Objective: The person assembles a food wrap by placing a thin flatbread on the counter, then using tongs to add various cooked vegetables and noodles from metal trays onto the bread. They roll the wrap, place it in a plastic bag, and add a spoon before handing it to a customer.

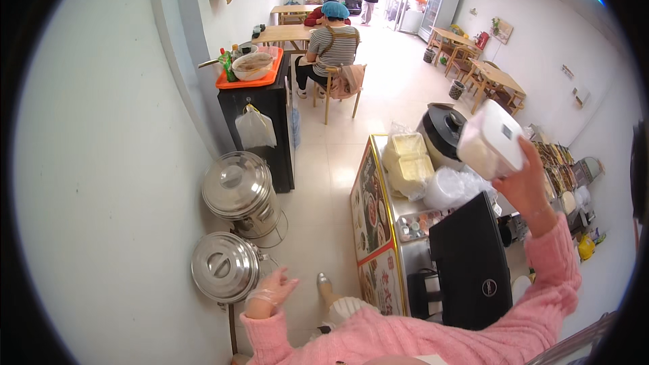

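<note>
My right hand grips a white lidded plastic container by its side, raised above the counter at the right. Below it stands the black back of a monitor. A dark-lidded round cooker is close behind the container. Stacked pale yellow takeout boxes and white round tubs in clear plastic lie to the left of the container. My left hand hangs low with its fingers apart and nothing in it, beside a lidded steel pot.
Another large steel pot stands by the left wall. A black cabinet bears an orange tray with a bowl and bottles. Beyond, a person in a blue cap sits at a table. Wooden tables stand at the far right.
</note>
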`<action>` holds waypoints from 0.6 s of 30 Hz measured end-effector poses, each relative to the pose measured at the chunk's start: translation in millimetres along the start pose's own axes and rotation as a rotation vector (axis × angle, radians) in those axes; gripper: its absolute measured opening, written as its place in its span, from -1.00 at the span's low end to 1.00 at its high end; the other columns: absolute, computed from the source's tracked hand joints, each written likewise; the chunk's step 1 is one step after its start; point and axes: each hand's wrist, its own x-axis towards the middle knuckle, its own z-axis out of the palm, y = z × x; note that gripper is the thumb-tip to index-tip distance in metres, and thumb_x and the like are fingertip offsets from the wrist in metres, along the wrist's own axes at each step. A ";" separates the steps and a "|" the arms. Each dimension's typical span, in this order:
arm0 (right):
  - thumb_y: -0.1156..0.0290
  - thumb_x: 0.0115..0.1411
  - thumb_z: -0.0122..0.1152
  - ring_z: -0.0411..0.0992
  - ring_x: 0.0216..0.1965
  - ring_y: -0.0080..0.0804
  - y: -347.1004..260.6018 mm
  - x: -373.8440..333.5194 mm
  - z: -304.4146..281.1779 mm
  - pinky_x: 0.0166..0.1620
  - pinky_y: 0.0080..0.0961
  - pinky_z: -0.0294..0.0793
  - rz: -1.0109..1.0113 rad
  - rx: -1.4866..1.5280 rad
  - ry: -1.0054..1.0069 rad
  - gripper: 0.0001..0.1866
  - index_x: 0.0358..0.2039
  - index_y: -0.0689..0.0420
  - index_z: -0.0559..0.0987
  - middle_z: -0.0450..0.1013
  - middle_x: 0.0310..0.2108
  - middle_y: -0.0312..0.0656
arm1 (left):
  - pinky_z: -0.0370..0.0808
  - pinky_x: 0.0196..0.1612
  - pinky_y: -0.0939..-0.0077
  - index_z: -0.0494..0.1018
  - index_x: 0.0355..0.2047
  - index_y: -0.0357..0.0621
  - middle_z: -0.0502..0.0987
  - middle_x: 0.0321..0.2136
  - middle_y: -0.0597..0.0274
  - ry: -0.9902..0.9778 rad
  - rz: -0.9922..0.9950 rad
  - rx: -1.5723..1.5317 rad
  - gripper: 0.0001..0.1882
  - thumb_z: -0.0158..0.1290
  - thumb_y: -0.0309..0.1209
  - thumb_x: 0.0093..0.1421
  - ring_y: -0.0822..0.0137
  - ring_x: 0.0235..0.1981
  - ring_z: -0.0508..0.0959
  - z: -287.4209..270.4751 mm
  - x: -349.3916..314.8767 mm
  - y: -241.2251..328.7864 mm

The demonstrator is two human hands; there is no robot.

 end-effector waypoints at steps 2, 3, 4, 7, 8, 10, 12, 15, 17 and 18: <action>-0.10 0.27 0.19 0.57 -0.13 -0.26 7.0 85.4 40.6 -0.26 -0.28 0.55 0.096 -0.016 -0.128 -0.52 0.10 -0.15 0.50 0.57 -0.05 -0.28 | 0.49 0.15 0.14 0.32 0.31 -0.23 0.57 0.08 -0.17 0.219 -0.154 0.205 -0.25 0.15 0.01 0.27 -0.08 0.11 0.57 -52.3 11.4 12.0; -0.12 0.26 0.19 0.52 -0.13 -0.30 20.5 128.8 61.9 -0.20 -0.27 0.46 0.071 -0.029 -0.163 -0.53 0.06 -0.18 0.50 0.55 -0.09 -0.29 | 0.51 0.14 0.12 0.33 0.30 -0.20 0.58 0.06 -0.14 0.329 -0.298 0.353 -0.28 0.14 0.00 0.28 -0.04 0.10 0.58 -77.0 19.6 19.4; -0.17 0.23 0.20 0.45 -0.20 -0.34 32.1 178.9 86.1 -0.21 -0.30 0.40 0.199 -0.099 -0.141 -0.52 0.01 -0.17 0.49 0.50 -0.17 -0.30 | 0.50 0.16 0.11 0.33 0.30 -0.21 0.57 0.08 -0.15 0.439 -0.446 0.376 -0.29 0.12 -0.01 0.29 -0.05 0.13 0.56 -96.8 25.7 25.1; -0.27 0.15 0.23 0.36 -0.25 -0.37 83.0 325.2 164.4 -0.22 -0.41 0.33 0.350 -0.191 -0.253 -0.42 0.00 -0.13 0.48 0.39 -0.19 -0.31 | 0.44 0.23 0.11 0.34 0.29 -0.24 0.50 0.16 -0.18 0.525 -0.698 0.287 -0.30 0.11 -0.03 0.30 -0.08 0.20 0.50 -147.5 32.8 29.0; -0.26 0.15 0.23 0.35 -0.26 -0.36 102.8 373.1 192.7 -0.23 -0.42 0.32 0.379 -0.210 -0.281 -0.40 0.03 -0.13 0.47 0.36 -0.14 -0.30 | 0.42 0.26 0.11 0.34 0.29 -0.25 0.47 0.19 -0.19 0.551 -0.723 0.236 -0.30 0.11 -0.03 0.30 -0.08 0.23 0.47 -163.3 35.3 27.3; -0.26 0.06 0.36 0.34 -0.27 -0.34 146.3 464.1 251.5 -0.28 -0.43 0.31 0.330 -0.219 -0.165 -0.33 0.06 -0.12 0.47 0.31 -0.10 -0.25 | 0.41 0.27 0.11 0.35 0.28 -0.27 0.46 0.20 -0.21 0.608 -0.723 0.176 -0.31 0.11 -0.03 0.30 -0.09 0.24 0.47 -187.8 45.2 25.0; -0.23 0.01 0.44 0.36 -0.35 -0.36 178.1 544.9 304.9 -0.36 -0.44 0.33 0.265 -0.267 -0.107 -0.24 0.08 0.02 0.49 0.38 -0.12 -0.23 | 0.42 0.26 0.10 0.36 0.26 -0.28 0.47 0.19 -0.22 0.672 -0.769 0.156 -0.31 0.11 -0.03 0.30 -0.11 0.23 0.48 -205.7 76.3 24.9; -0.22 0.06 0.40 0.31 -0.33 -0.41 198.3 641.7 358.1 -0.34 -0.46 0.29 0.250 -0.129 -0.203 -0.34 0.00 -0.03 0.50 0.42 -0.17 -0.30 | 0.46 0.21 0.07 0.38 0.25 -0.30 0.51 0.14 -0.25 0.706 -0.924 0.145 -0.31 0.12 -0.03 0.29 -0.16 0.17 0.52 -237.2 119.6 25.3; -0.28 0.01 0.39 0.32 -0.31 -0.37 203.2 699.4 395.5 -0.33 -0.44 0.29 0.339 -0.124 -0.128 -0.29 -0.02 -0.03 0.49 0.39 -0.17 -0.30 | 0.48 0.17 0.05 0.39 0.24 -0.31 0.54 0.09 -0.27 0.755 -0.937 0.023 -0.31 0.15 -0.04 0.28 -0.18 0.10 0.56 -256.0 154.0 27.8; -0.29 0.00 0.39 0.32 -0.31 -0.35 205.7 725.7 411.1 -0.33 -0.44 0.29 0.374 -0.117 -0.172 -0.29 -0.02 -0.04 0.49 0.38 -0.17 -0.29 | 0.48 0.16 0.06 0.39 0.23 -0.31 0.54 0.08 -0.28 0.765 -0.879 -0.020 -0.31 0.16 -0.04 0.27 -0.18 0.08 0.57 -257.9 171.3 33.0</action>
